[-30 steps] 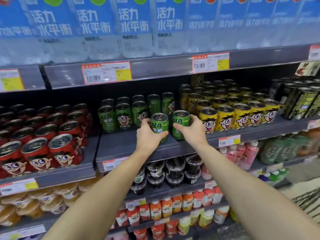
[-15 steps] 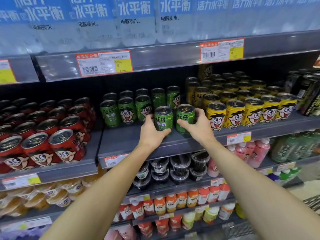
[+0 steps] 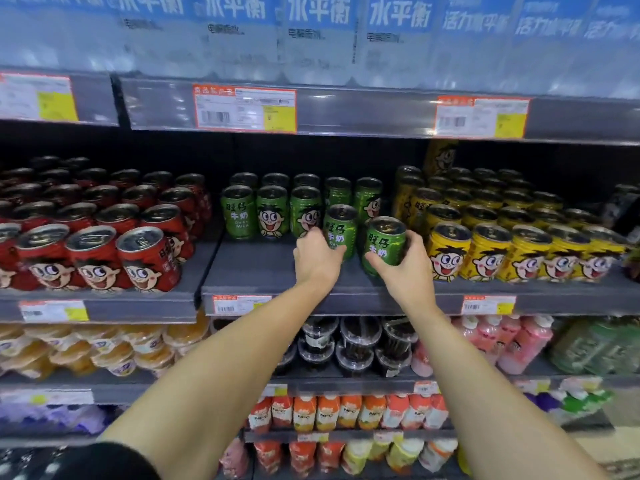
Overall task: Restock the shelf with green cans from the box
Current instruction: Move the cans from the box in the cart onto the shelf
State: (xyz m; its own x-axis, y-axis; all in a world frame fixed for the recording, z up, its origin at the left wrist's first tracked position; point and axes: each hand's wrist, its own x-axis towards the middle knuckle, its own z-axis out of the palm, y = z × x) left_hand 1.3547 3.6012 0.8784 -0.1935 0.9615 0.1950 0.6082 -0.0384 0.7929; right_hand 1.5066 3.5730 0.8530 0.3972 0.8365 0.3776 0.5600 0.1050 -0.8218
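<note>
Two green cans are at the front of the grey shelf (image 3: 270,271). My left hand (image 3: 317,258) grips the left green can (image 3: 341,228), which stands just in front of the stocked green cans (image 3: 273,211). My right hand (image 3: 405,265) grips the right green can (image 3: 384,244), tilted slightly and nearer the shelf's front edge. Behind them stand two rows of green cans with a cartoon face. The box is not in view.
Red cans (image 3: 97,251) fill the shelf to the left, yellow cans (image 3: 491,251) to the right. Water bottle packs (image 3: 311,36) sit on the shelf above. Dark cups (image 3: 356,344), pink bottles (image 3: 509,344) and small orange bottles (image 3: 329,412) fill the lower shelves.
Both hands have carried their cans further in over the shelf, the left can now close to the stocked green row. My view has shifted down and to the left.
</note>
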